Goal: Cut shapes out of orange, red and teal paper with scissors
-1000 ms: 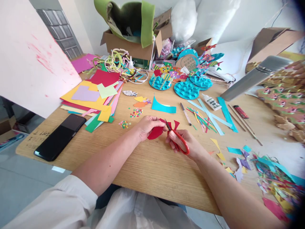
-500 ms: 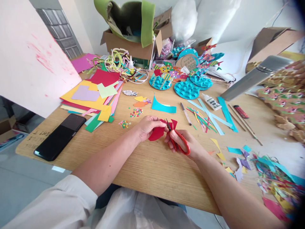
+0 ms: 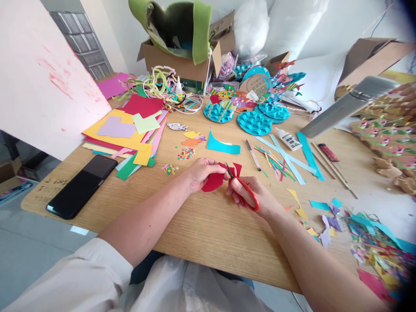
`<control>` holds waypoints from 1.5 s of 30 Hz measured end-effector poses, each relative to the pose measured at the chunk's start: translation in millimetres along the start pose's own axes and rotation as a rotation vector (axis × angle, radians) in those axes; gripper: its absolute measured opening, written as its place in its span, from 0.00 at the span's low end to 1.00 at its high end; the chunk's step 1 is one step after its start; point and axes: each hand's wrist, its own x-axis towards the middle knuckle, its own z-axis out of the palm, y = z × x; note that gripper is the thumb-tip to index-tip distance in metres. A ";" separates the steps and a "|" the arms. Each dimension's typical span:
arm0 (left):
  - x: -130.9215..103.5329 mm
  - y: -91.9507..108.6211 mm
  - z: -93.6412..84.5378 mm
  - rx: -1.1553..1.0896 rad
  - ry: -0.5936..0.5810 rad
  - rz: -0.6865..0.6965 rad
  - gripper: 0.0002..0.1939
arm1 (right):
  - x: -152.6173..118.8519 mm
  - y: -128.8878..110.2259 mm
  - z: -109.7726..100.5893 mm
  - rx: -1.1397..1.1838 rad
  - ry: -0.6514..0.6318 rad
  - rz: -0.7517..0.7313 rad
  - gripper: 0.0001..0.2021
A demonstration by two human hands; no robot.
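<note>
Pinched in my left hand [image 3: 203, 173] is a piece of red paper [image 3: 212, 182], held a little above the table. My right hand [image 3: 251, 195] grips a pair of scissors [image 3: 251, 197] with red handles. Their dark blades reach into the red paper close to my left fingertips. Part of the paper is hidden behind my fingers and the blades. Beyond my hands lie a turquoise paper piece [image 3: 222, 145], orange and yellow fish-shaped cutouts [image 3: 191, 141] and small piles of confetti [image 3: 186, 153].
A black phone [image 3: 82, 186] and stacked coloured paper [image 3: 130, 130] lie at left. At right are a pen [image 3: 253, 154], paper strips [image 3: 286, 158], a glue bottle [image 3: 289, 139], a grey flask [image 3: 351, 106] and paper scraps [image 3: 377, 242]. Turquoise egg-tray crafts [image 3: 255, 122] stand behind.
The scissors and my right fingers have shifted very slightly against the red paper. My left hand stays almost in place, and the things on the table are unmoved.
</note>
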 end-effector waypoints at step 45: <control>1.3 8.3 -14.9 0.186 -0.014 -0.032 0.06 | -1.5 -3.5 -0.7 -0.046 -0.066 -0.001 0.34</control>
